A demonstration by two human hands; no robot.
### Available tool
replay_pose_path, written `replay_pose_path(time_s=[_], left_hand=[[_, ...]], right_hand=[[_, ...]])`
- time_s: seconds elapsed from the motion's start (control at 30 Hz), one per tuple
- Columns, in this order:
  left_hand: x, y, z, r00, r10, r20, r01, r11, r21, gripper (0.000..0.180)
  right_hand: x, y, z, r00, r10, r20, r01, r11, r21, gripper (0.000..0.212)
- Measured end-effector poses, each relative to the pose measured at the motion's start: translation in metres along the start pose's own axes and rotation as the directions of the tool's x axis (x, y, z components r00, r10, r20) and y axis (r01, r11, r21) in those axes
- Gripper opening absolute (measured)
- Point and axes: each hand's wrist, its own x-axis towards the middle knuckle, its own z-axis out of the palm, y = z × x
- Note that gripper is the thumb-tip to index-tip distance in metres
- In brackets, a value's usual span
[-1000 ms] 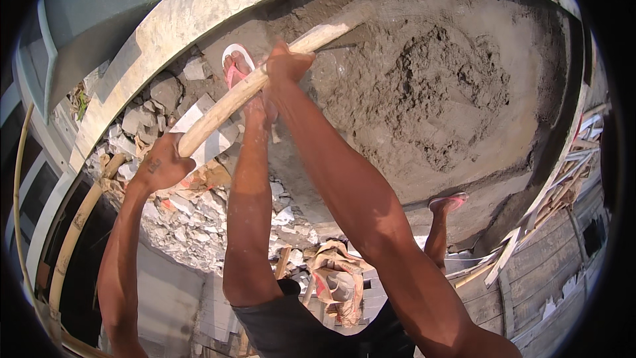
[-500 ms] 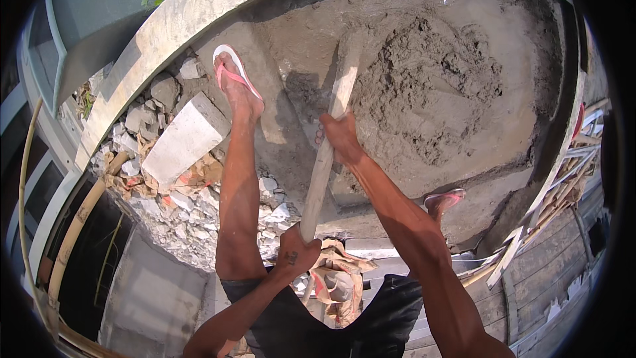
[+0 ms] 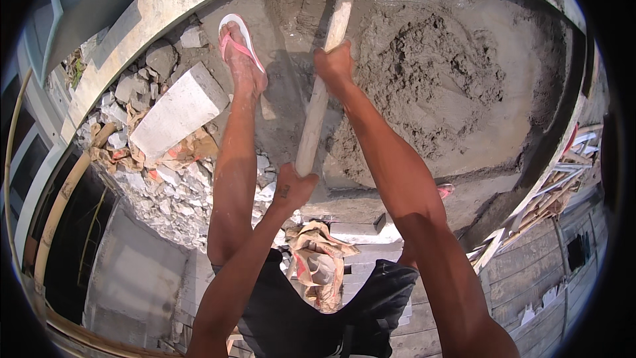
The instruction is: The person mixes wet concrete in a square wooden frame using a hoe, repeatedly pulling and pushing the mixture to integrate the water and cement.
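A hoe [image 3: 313, 122] with a long wooden handle slants away from me across the view. My left hand [image 3: 296, 187] is closed round the near end of its handle, and my right hand [image 3: 334, 67] grips it farther up. At the far end, beside the handle's tip, the mud-coated blade [image 3: 314, 1] rests against the wet grey floor of the mixing area. To the right of the handle spreads a rough heap of wet mortar [image 3: 434, 86]. My right hand is just left of that heap.
A curved concrete rim [image 3: 149, 23] bounds the far side. Left lie a pale block [image 3: 180, 113] and broken rubble [image 3: 169, 202]. My left foot in a pink-strapped sandal [image 3: 237, 43] stands near the blade. Torn paper sacks [image 3: 321, 262] lie between my legs; planks [image 3: 523, 272] are at right.
Both hands have moved away from me with the hoe, which now reaches close to the far rim. Its blade has come into sight left of the handle. The view has shifted slightly.
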Motion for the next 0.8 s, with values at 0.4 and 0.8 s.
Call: replay_pose_path(time_s=[0.4,0.8], left_hand=[[-0.071,-0.049,0.204,0.955,-0.2,0.218,0.293,0.738,-0.608,0.013],[-0.173,-0.18,0.296,0.973,0.228,0.033,-0.213,0.945,-0.249,0.037]], right_hand=[[-0.039,0.139,-0.076,0.983,0.07,0.171,0.028,0.856,-0.516,0.065],[-0.198,0.194,-0.236,0.996,0.068,0.053,-0.079,0.967,0.244,0.041]])
